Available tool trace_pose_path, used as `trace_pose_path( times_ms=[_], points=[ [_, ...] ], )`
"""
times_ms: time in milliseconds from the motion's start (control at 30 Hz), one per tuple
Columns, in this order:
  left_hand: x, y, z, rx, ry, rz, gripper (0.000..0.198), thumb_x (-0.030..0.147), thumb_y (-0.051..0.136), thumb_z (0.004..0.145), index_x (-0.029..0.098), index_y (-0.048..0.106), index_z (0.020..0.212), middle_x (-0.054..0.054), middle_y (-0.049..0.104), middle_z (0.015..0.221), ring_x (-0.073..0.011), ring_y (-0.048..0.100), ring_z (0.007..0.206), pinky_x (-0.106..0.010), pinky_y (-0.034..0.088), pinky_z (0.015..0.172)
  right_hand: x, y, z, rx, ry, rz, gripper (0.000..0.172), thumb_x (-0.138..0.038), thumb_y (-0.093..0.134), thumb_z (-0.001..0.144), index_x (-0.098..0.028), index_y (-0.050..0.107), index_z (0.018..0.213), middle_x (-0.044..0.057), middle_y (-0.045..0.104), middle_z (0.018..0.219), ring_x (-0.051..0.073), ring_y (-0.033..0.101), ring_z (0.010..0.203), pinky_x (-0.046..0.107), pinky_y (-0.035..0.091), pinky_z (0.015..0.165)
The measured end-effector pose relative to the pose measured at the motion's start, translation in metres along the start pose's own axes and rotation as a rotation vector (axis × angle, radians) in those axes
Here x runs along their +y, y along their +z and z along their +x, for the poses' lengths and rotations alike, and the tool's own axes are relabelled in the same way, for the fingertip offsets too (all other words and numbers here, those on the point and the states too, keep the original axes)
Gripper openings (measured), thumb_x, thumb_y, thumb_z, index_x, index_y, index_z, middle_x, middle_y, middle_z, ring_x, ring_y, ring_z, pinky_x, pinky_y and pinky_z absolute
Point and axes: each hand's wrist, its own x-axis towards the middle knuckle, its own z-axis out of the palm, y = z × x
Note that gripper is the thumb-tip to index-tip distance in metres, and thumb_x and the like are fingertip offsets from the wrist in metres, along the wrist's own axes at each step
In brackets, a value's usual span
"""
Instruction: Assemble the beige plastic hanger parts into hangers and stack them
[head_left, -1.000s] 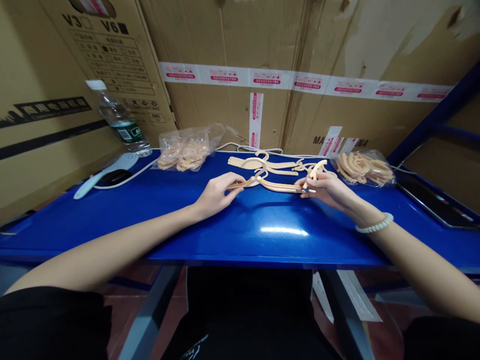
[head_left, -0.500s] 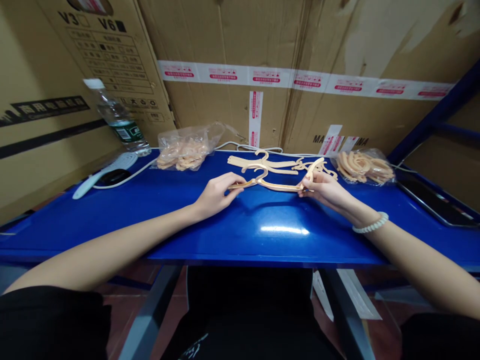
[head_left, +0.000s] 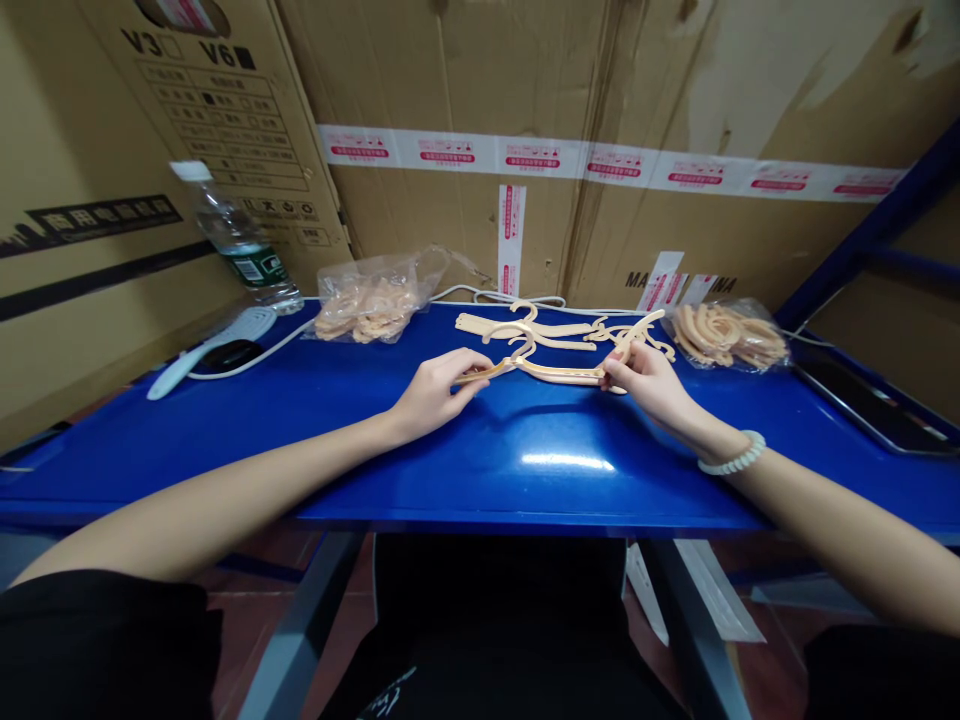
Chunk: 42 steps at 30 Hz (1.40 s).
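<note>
Over blue table [head_left: 450,480], beige hanger [head_left: 556,374], both hands [head_left: 442,388] [head_left: 651,385] gripping

I have the left hand [head_left: 442,392] pinching one end of a beige hanger [head_left: 559,374], the right hand [head_left: 651,382] gripping a curved piece [head_left: 646,323] at the other, and a bottle [head_left: 251,255] near the counter's [head_left: 420,475] back-left corner.

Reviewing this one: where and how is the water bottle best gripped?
Probably grip the bottle around its labelled middle, coming from the front right: its rounded body faces that way, while cardboard stands behind and left. The left hand is nearer but holds a hanger.
</note>
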Motion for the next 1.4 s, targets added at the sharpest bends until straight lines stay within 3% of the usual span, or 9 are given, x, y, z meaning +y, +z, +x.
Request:
trace_pose_path(
  times_ms=[167, 467, 600, 733, 867, 1000, 1133, 1233, 1400],
  points=[
    [0.002, 0.001, 0.001, -0.003, -0.084, -0.03, 0.018, 0.026, 0.061, 0.096, 0.017, 0.067, 0.11, -0.008, 0.075, 0.102, -0.0202, 0.072, 0.09, -0.032, 0.058, 0.086, -0.004, -0.001, -0.002, 0.044, -0.074, -0.132, 0.029, -0.046, 0.073, 0.083, -0.026, 0.053, 0.078, 0.002, 0.066, 0.067, 0.022, 0.062, 0.065, 0.038, 0.049, 0.065],
    [-0.002, 0.0, 0.004, 0.042, -0.263, -0.177, 0.025, 0.035, 0.066, 0.091, 0.016, 0.067, 0.106, -0.007, 0.074, 0.098, -0.0166, 0.071, 0.076, -0.027, 0.058, 0.069, -0.026, -0.006, 0.0, 0.08, -0.095, 0.23, 0.035, -0.051, 0.084, 0.072, -0.027, 0.068, 0.093, 0.002, 0.066, 0.091, 0.02, 0.06, 0.075, 0.039, 0.053, 0.075],
    [-0.004, -0.01, 0.009, 0.063, -0.186, -0.069, 0.019, 0.033, 0.066, 0.091, 0.016, 0.067, 0.098, -0.006, 0.073, 0.092, -0.0167, 0.069, 0.077, -0.027, 0.056, 0.069, -0.034, -0.024, 0.006, 0.074, -0.036, 0.212, 0.036, -0.057, 0.083, 0.066, -0.027, 0.071, 0.082, 0.007, 0.071, 0.096, 0.027, 0.064, 0.085, 0.043, 0.053, 0.074],
    [-0.011, -0.024, 0.014, 0.026, -0.043, 0.093, 0.016, 0.032, 0.062, 0.095, 0.017, 0.067, 0.096, -0.006, 0.071, 0.091, -0.0185, 0.067, 0.083, -0.03, 0.054, 0.075, -0.032, -0.044, 0.013, 0.029, -0.023, 0.144, 0.037, -0.058, 0.086, 0.063, -0.027, 0.075, 0.079, 0.008, 0.073, 0.084, 0.03, 0.066, 0.082, 0.047, 0.055, 0.075],
    [-0.025, -0.032, 0.016, -0.065, 0.058, 0.211, 0.019, 0.033, 0.057, 0.098, 0.017, 0.067, 0.093, -0.007, 0.069, 0.09, -0.0208, 0.063, 0.085, -0.034, 0.05, 0.079, -0.028, -0.065, 0.019, -0.091, -0.037, -0.075, 0.036, -0.058, 0.088, 0.066, -0.026, 0.08, 0.081, 0.007, 0.077, 0.085, 0.028, 0.069, 0.081, 0.045, 0.055, 0.078],
    [-0.034, -0.031, 0.014, -0.164, 0.064, 0.229, 0.019, 0.033, 0.057, 0.098, 0.018, 0.067, 0.094, -0.007, 0.07, 0.089, -0.0212, 0.062, 0.084, -0.033, 0.049, 0.076, -0.026, -0.079, 0.024, -0.339, -0.09, -0.392, 0.041, -0.062, 0.083, 0.071, -0.024, 0.082, 0.084, 0.008, 0.079, 0.095, 0.03, 0.07, 0.091, 0.041, 0.055, 0.081],
    [-0.035, -0.024, 0.01, -0.25, 0.043, 0.213, 0.014, 0.031, 0.059, 0.097, 0.019, 0.068, 0.098, -0.006, 0.071, 0.091, -0.0211, 0.064, 0.086, -0.032, 0.049, 0.076, -0.018, -0.081, 0.029, -0.524, -0.082, -0.637, 0.039, -0.06, 0.08, 0.073, -0.023, 0.082, 0.082, 0.006, 0.077, 0.079, 0.024, 0.069, 0.07, 0.036, 0.052, 0.066],
    [-0.034, -0.02, 0.008, -0.283, 0.016, 0.199, 0.013, 0.03, 0.061, 0.096, 0.02, 0.068, 0.1, -0.006, 0.071, 0.093, -0.0214, 0.065, 0.087, -0.032, 0.049, 0.076, -0.013, -0.082, 0.031, -0.552, -0.091, -0.717, 0.031, -0.053, 0.077, 0.074, -0.023, 0.081, 0.081, 0.004, 0.075, 0.072, 0.022, 0.067, 0.062, 0.034, 0.05, 0.061],
    [-0.035, -0.019, 0.008, -0.312, 0.003, 0.186, 0.015, 0.03, 0.058, 0.097, 0.02, 0.069, 0.099, -0.007, 0.071, 0.095, -0.0215, 0.065, 0.088, -0.032, 0.05, 0.077, -0.012, -0.084, 0.031, -0.567, -0.095, -0.719, 0.024, -0.048, 0.075, 0.076, -0.025, 0.079, 0.082, 0.003, 0.077, 0.075, 0.023, 0.07, 0.067, 0.033, 0.051, 0.063]
  ],
)
